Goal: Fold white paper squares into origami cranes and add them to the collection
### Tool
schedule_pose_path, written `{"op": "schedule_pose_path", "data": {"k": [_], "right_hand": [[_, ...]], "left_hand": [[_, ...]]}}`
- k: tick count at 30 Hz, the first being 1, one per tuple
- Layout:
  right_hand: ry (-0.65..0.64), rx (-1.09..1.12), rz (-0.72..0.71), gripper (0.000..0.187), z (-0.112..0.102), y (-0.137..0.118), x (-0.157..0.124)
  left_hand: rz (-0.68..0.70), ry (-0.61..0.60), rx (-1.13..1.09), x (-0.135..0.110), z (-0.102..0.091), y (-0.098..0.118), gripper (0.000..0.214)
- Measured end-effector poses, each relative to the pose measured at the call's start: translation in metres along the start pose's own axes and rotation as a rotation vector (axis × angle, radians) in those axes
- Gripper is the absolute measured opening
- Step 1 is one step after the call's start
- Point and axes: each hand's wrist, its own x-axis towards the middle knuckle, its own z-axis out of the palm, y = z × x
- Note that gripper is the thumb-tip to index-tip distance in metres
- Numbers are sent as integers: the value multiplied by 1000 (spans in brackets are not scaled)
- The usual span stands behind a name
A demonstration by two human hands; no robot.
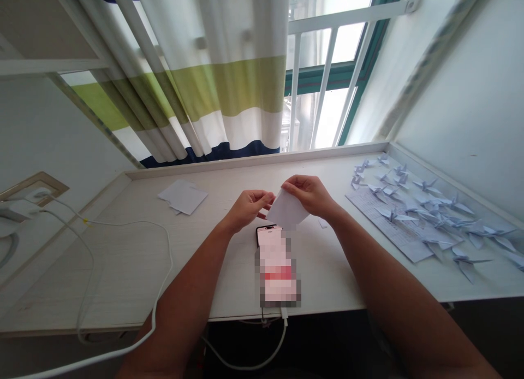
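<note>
One white folded paper (287, 211); left hand (245, 207) and right hand (311, 196) fingers pinch it.

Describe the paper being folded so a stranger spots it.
On the white desk below the window lies a phone. Right above it, the left hand and right hand pinch a white sheet. Unlike the flat sheets to the left and the cranes to the right, it is held off the desk.

Bright daylight from overexposed window (327, 57), wide-angle edge distortion, soft shadows
</note>
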Motion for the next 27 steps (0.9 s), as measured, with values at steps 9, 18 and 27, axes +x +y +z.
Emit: {"op": "schedule_pose_path", "data": {"k": [9, 18, 27], "right_hand": [[8, -38, -11, 34, 1, -1, 0], [5, -80, -15, 33, 4, 1, 0], [57, -105, -24, 33, -1, 2, 2]], "left_hand": [[-9, -42, -44, -1, 2, 1, 47], [-26, 71, 27, 1, 1, -4, 39], [-73, -19, 13, 1, -2, -1, 58]]}}
